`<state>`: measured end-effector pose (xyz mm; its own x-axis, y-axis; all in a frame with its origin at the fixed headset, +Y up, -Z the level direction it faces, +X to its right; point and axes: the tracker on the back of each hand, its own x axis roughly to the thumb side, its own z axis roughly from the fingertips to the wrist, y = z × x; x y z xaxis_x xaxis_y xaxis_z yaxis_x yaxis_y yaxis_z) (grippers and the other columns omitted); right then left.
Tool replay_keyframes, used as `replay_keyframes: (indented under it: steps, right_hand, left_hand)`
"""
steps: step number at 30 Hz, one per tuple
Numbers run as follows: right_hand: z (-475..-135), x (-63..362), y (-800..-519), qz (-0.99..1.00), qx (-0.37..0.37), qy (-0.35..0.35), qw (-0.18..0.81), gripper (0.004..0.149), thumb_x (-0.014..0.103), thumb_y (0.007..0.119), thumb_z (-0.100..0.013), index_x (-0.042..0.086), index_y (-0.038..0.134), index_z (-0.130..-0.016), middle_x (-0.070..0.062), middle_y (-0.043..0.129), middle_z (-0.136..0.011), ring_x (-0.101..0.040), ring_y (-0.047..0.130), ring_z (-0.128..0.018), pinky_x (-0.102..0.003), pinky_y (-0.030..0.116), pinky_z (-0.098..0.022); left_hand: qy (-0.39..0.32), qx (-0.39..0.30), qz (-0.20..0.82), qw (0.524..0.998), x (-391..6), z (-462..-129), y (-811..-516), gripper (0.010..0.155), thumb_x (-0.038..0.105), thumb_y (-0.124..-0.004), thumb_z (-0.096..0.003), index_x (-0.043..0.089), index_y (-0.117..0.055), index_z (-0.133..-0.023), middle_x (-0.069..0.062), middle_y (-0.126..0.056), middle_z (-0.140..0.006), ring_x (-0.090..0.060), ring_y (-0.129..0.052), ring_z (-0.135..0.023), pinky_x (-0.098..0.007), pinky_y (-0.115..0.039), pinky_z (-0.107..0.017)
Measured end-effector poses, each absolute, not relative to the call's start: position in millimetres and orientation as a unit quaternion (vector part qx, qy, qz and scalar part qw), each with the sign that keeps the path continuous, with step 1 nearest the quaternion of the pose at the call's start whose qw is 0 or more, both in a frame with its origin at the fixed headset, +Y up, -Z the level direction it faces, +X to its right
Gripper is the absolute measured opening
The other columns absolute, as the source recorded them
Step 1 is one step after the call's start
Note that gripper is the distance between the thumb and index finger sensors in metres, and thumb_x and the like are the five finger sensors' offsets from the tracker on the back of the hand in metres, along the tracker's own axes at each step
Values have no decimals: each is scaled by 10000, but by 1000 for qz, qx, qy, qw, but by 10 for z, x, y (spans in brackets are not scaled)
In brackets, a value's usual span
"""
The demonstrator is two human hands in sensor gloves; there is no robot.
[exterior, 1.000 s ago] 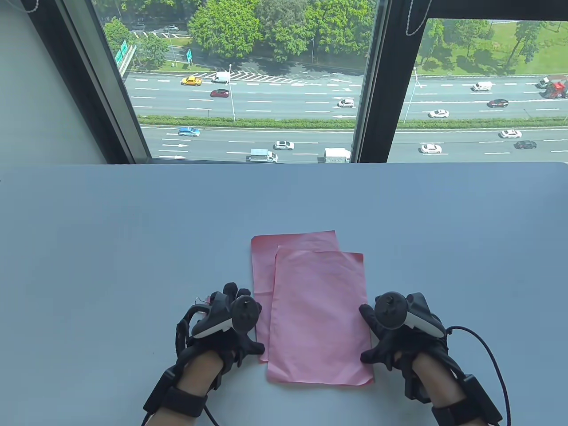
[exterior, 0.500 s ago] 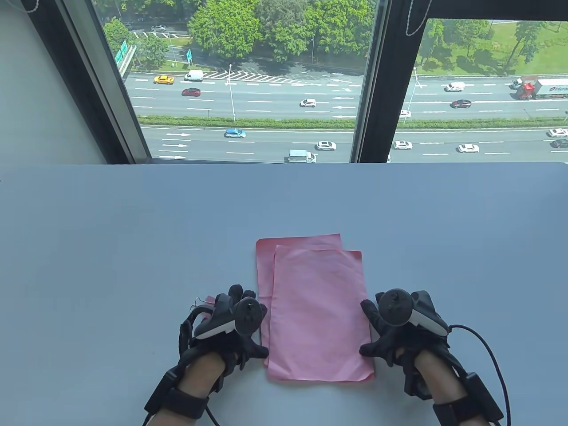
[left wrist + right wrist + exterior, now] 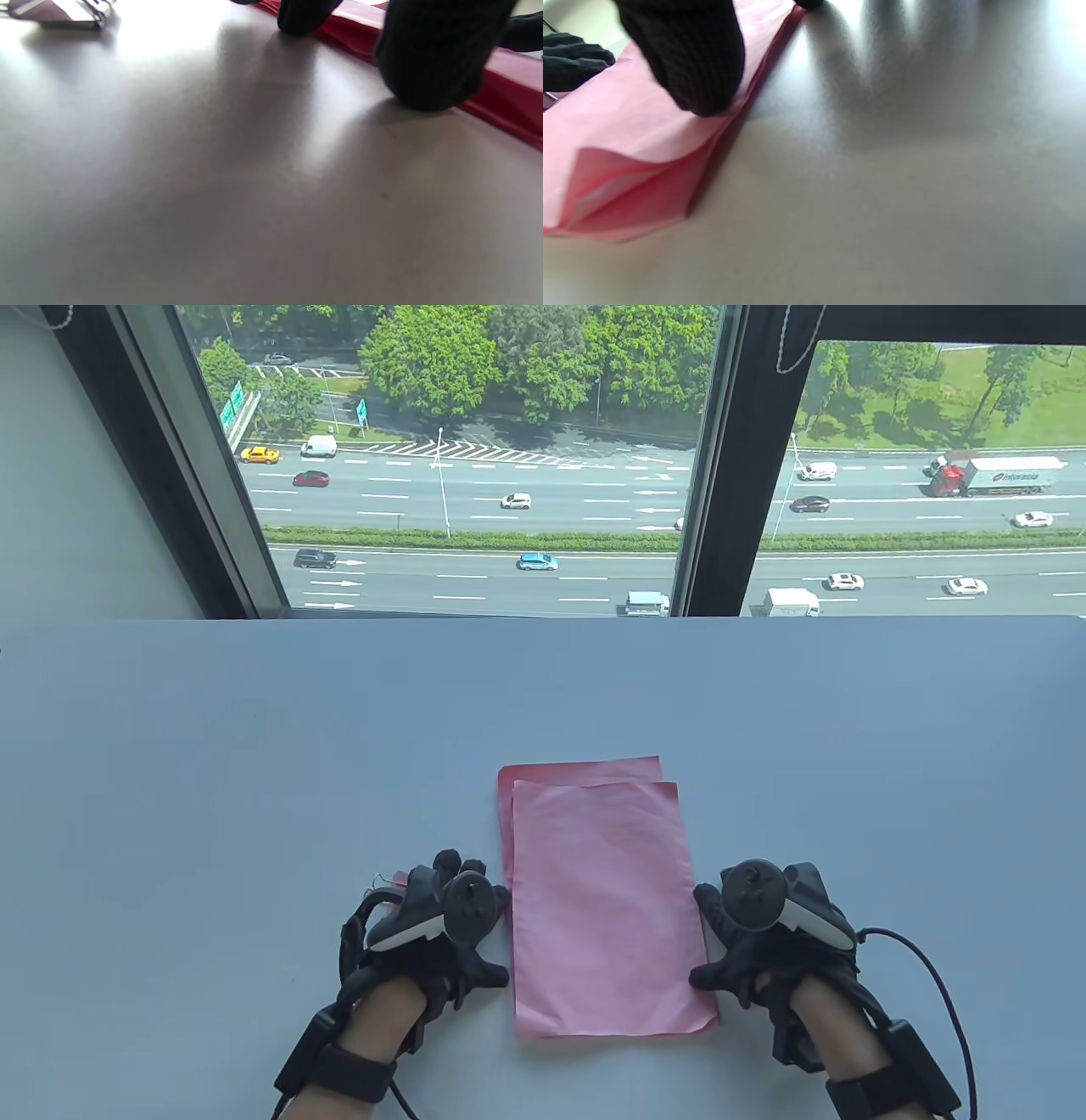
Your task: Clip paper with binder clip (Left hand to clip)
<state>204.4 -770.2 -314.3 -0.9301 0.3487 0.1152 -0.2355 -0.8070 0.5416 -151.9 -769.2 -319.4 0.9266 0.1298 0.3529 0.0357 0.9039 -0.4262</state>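
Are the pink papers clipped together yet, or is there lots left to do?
Not clipped yet. The two pink papers lie nearly stacked on the table, the lower sheet peeking out at the top and left. The left hand and right hand touch the stack's sides, apparently squaring it. The binder clip lies on the table beside the left hand, not picked up. Grabbing and clipping remain.

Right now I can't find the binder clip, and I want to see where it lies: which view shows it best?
The left wrist view: the binder clip lies on the table, shiny, at the frame's top-left corner. In the table view the left hand hides nearly all of it. The right wrist view doesn't show it.
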Motion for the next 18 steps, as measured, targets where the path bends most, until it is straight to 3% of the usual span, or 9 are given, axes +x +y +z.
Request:
replay_keyframes:
  steps: [7,11,15,18]
  right_hand:
    - [-3151,2065,-7681,946,106,262,162,952,506,862,-424,217,239,-1083,-187,47,-1076,-553,65,-929,-722,197,-619]
    - [-3151,2099,-7611,952,114,221,177,932,516,850,-427,222,255,-1082,-189,72,-1081,-557,97,-934,-724,221,-618]
    - [-3131,2030,-7561,956,135,182,186,924,508,866,-413,217,298,-1081,-170,131,-1097,-553,133,-944,-726,239,-618]
    - [-3111,1943,-7594,948,145,210,189,937,512,881,-407,236,296,-1084,-141,121,-1104,-544,109,-949,-728,218,-623]
  left_hand:
    - [-172,-232,53,956,-1609,-3228,-7694,864,656,-797,-412,380,-416,-1138,-68,-210,-1211,-367,-6,-1027,-589,-142,-718]
    - [-155,-178,51,970,-1663,-3210,-7552,838,624,-791,-424,250,-516,-1121,-85,-299,-1207,-379,-80,-1040,-589,-197,-722]
    - [-189,-121,93,970,-1618,-3149,-7445,851,624,-818,-406,271,-518,-1120,-96,-373,-1207,-404,-166,-1058,-602,-254,-727]
    - [-216,-161,55,962,-1487,-3103,-7474,889,653,-842,-379,327,-496,-1129,-90,-364,-1217,-408,-160,-1063,-609,-249,-729]
